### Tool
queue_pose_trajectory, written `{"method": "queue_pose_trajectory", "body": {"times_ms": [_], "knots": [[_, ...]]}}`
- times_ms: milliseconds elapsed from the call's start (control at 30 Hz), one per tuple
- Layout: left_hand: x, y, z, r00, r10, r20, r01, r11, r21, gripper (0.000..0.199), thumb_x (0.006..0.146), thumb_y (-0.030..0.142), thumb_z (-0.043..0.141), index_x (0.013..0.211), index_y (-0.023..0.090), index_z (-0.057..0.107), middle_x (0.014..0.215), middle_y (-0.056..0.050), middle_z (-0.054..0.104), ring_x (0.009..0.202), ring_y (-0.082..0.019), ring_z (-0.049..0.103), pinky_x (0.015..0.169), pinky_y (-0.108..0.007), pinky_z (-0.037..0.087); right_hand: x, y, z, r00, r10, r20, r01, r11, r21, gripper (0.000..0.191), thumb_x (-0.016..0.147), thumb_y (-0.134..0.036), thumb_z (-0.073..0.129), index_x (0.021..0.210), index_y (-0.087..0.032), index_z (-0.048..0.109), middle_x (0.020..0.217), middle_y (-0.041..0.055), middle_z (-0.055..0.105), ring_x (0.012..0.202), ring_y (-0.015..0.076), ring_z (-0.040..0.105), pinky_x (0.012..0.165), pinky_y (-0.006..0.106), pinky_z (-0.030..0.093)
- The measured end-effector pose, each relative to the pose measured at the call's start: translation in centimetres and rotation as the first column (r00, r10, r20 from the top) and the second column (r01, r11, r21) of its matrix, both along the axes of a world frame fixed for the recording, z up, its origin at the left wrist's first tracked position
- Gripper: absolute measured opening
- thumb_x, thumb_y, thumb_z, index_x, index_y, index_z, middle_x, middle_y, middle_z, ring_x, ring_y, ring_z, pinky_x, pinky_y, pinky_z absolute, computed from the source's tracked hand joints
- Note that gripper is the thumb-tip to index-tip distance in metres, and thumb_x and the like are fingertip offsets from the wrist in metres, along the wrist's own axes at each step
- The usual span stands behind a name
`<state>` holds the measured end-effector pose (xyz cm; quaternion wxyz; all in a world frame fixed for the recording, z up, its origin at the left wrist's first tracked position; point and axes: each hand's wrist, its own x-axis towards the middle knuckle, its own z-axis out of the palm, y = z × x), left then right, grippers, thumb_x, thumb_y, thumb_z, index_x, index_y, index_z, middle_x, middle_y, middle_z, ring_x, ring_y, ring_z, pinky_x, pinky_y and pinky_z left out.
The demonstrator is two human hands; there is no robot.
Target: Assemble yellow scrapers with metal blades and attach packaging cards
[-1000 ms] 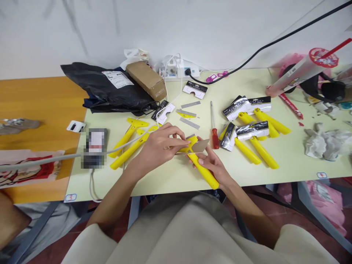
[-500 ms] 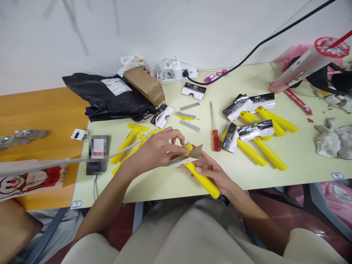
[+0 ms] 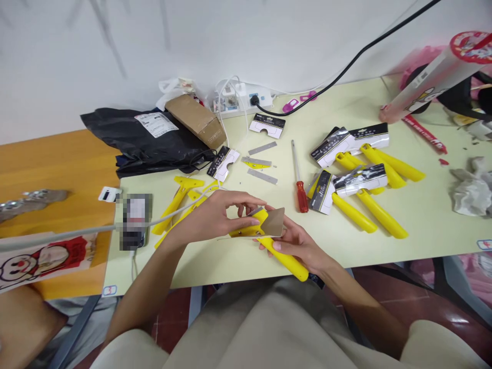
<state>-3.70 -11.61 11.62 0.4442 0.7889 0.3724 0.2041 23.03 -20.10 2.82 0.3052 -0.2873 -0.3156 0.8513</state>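
A yellow scraper [image 3: 288,260] lies slantwise between my hands, its handle pointing down to the right. My right hand [image 3: 303,248] is closed around the upper handle, thumb on top and fingers underneath. A folded cardboard card [image 3: 275,224] stands up around the scraper's head, its plain grey-brown inner side showing. My left hand [image 3: 226,215] pinches the scraper's head, thumb pressed on the yellow part; some of its fingertips are hidden. Beyond the hands lie thin metal blades [image 3: 263,176] and a yellow clamp piece [image 3: 257,165].
To the right, several carded yellow scrapers [image 3: 380,210] lie piled beside a red-handled screwdriver [image 3: 302,197]. Uncarded scrapers [image 3: 175,207] and a white cable [image 3: 163,219] are at left. Loose cards [image 3: 267,125], a black bag [image 3: 146,141] and a power strip [image 3: 230,102] sit farther back.
The card has opened and tilted upright, showing more of its inner side and the scraper's head. My left thumb now presses on the yellow head. The view has shifted slightly.
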Motion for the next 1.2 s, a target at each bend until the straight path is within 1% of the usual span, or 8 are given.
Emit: {"method": "queue_pose_trajectory", "body": {"times_ms": [200, 333, 500, 567, 767, 900, 1000, 1200], "knots": [[0.5, 0.3, 0.0, 0.999, -0.042, 0.008, 0.043, 0.988, -0.145, 0.033, 0.101, 0.034, 0.08, 0.133, 0.031, 0.085, 0.095, -0.002, 0.082, 0.082, -0.015, 0.073, 0.078, -0.026, 0.061, 0.3, -0.7, -0.2, 0.999, -0.003, -0.052, 0.003, 1.0, 0.006, 0.089, 0.098, -0.033, 0.09, 0.173, -0.034, 0.042, 0.138, 0.0091, 0.079, 0.116, 0.0244, 0.082, 0.092, 0.035, 0.066], [1.3, -0.1, -0.2, 0.994, 0.019, 0.104, 0.0, 0.984, -0.179, 0.03, 0.096, 0.035, 0.086, 0.125, 0.026, 0.088, 0.097, -0.005, 0.085, 0.085, -0.018, 0.077, 0.081, -0.03, 0.065, 0.2, -1.4, -0.5, 0.996, -0.086, -0.01, 0.086, 0.996, 0.017, 0.096, 0.096, -0.035, 0.092, 0.174, -0.036, 0.037, 0.134, 0.0089, 0.08, 0.116, 0.025, 0.081, 0.092, 0.038, 0.067], [2.4, -1.6, 0.2, 0.991, 0.083, 0.103, -0.071, 0.99, -0.121, 0.024, 0.092, 0.035, 0.09, 0.114, 0.025, 0.09, 0.095, -0.005, 0.087, 0.083, -0.019, 0.08, 0.078, -0.029, 0.066, -0.4, -1.7, 0.0, 0.963, -0.222, 0.151, 0.199, 0.968, 0.153, 0.059, 0.083, -0.038, 0.103, 0.134, -0.026, 0.075, 0.117, 0.0053, 0.082, 0.098, 0.0215, 0.081, 0.086, 0.034, 0.068], [2.9, -2.2, 0.7, 0.995, 0.063, 0.083, -0.051, 0.989, -0.14, 0.02, 0.092, 0.032, 0.089, 0.11, 0.025, 0.09, 0.093, -0.004, 0.087, 0.079, -0.018, 0.08, 0.075, -0.027, 0.065, -0.7, -1.9, 0.6, 0.949, -0.228, 0.217, 0.181, 0.959, 0.216, 0.048, 0.082, -0.04, 0.103, 0.121, -0.023, 0.08, 0.106, 0.005, 0.082, 0.088, 0.0211, 0.079, 0.079, 0.034, 0.069], [3.4, -2.5, 3.3, 0.995, -0.087, -0.045, 0.067, 0.942, -0.33, 0.016, 0.092, 0.021, 0.076, 0.101, 0.023, 0.09, 0.089, -0.002, 0.086, 0.078, -0.017, 0.078, 0.069, -0.022, 0.059, -1.8, -3.1, 1.6, 0.925, -0.217, 0.313, 0.108, 0.938, 0.329, 0.043, 0.096, -0.049, 0.089, 0.126, -0.02, 0.08, 0.092, 0.0047, 0.081, 0.078, 0.0224, 0.08, 0.063, 0.031, 0.069], [3.0, -1.1, 2.8, 0.987, -0.122, -0.105, 0.079, 0.936, -0.344, 0.022, 0.085, 0.02, 0.076, 0.102, 0.022, 0.09, 0.089, -0.002, 0.085, 0.081, -0.019, 0.077, 0.073, -0.024, 0.058, -2.2, -3.2, 1.5, 0.931, -0.228, 0.286, 0.136, 0.941, 0.309, 0.04, 0.093, -0.049, 0.092, 0.118, -0.019, 0.08, 0.095, 0.0051, 0.081, 0.08, 0.0233, 0.082, 0.055, 0.027, 0.067], [2.3, -0.2, 1.8, 0.981, -0.176, -0.077, 0.138, 0.926, -0.351, 0.022, 0.091, 0.034, 0.077, 0.103, 0.02, 0.09, 0.095, -0.005, 0.086, 0.084, -0.021, 0.077, 0.074, -0.026, 0.059, -2.3, -2.6, 1.4, 0.936, -0.251, 0.246, 0.176, 0.94, 0.291, 0.038, 0.095, -0.051, 0.09, 0.11, -0.018, 0.079, 0.095, 0.0058, 0.081, 0.074, 0.0226, 0.082, 0.05, 0.026, 0.065], [1.7, -2.0, 0.2, 0.989, 0.136, 0.062, -0.124, 0.978, -0.166, 0.058, 0.1, 0.059, 0.074, 0.147, 0.026, 0.075, 0.148, -0.013, 0.077, 0.132, -0.03, 0.075, 0.109, -0.04, 0.063, -1.6, -1.5, 1.4, 0.925, -0.334, 0.183, 0.296, 0.933, 0.205, 0.034, 0.094, -0.048, 0.089, 0.107, -0.02, 0.074, 0.096, 0.0043, 0.081, 0.063, 0.0213, 0.08, 0.041, 0.026, 0.061]]}}
